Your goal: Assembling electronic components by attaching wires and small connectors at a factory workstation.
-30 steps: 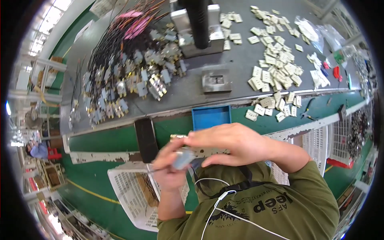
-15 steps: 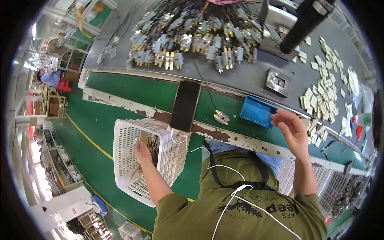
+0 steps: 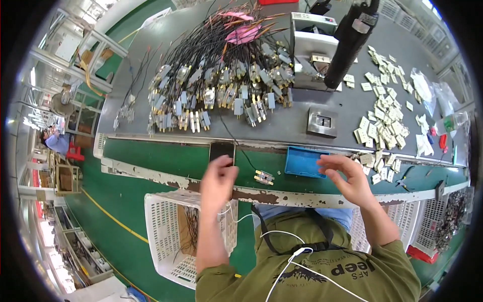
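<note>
My left hand (image 3: 216, 186) is slightly smeared by motion. It hovers over the near table edge, covering the lower part of a dark phone (image 3: 221, 149). Its thumb stands apart from the curled fingers, and nothing shows between them. At the right end of a blue tray (image 3: 302, 162), my right hand (image 3: 347, 178) hangs with bent fingers apart, holding nothing visible. Between the hands lies a small connector piece (image 3: 264, 177) with brass-coloured prongs and grey parts. A black wire runs down the table close to it.
A large heap of wired connectors (image 3: 211, 95) covers the table's back left. A metal block fixture (image 3: 322, 122) sits before a black-handled machine (image 3: 352, 43). Pale plastic pieces (image 3: 385, 116) are scattered rightward, with pliers (image 3: 402, 179) nearer. A white basket (image 3: 168, 236) stands below left.
My left hand has come up out of the white basket to the phone; the grey thing at its fingertips no longer shows. My right hand stays by the blue tray. The view has shifted.
</note>
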A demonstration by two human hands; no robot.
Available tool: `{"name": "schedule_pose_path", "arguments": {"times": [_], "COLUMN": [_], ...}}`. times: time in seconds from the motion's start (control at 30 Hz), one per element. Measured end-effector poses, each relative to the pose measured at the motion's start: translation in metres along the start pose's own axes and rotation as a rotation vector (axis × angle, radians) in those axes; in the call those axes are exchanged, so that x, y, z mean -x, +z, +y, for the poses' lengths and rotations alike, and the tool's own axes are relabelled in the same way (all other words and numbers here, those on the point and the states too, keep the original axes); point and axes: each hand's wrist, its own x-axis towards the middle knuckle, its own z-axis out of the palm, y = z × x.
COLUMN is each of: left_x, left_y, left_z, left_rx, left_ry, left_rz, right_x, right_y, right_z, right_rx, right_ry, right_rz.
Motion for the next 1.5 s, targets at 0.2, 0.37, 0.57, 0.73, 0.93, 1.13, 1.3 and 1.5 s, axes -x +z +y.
{"name": "schedule_pose_path", "arguments": {"times": [0.2,0.37,0.57,0.73,0.93,1.13,1.3,1.5], "left_x": [-0.015,0.039,-0.022,-0.039,-0.050,0.017,0.019,0.022], "left_y": [0.041,0.047,0.012,-0.006,0.008,0.109,0.115,0.095], "left_z": [0.021,0.084,0.066,0.062,0.105,0.092,0.104,0.092], "left_rx": [0.345,0.740,1.522,1.287,0.829,0.872,1.098,0.972], "left_ry": [-0.173,-0.085,-0.032,0.342,0.263,0.051,-0.084,0.009], "left_rz": [-0.261,-0.406,-0.102,-0.120,-0.118,-0.631,-0.494,-0.483], "right_x": [0.004,0.012,0.018,0.018,0.010,-0.009,-0.001,-0.005], "right_y": [0.005,0.036,0.004,-0.023,-0.017,0.014,-0.005,-0.103], "right_z": [-0.010,-0.033,-0.026,-0.016,-0.022,-0.015,-0.025,0.030], "right_rx": [0.021,0.009,-0.159,0.121,0.525,0.621,0.651,1.027], "right_ry": [-0.034,-0.013,-0.037,0.039,-0.148,-0.429,-0.380,-0.005], "right_rz": [-0.130,-0.384,-0.339,-0.355,-0.086,0.027,0.115,0.341]}}
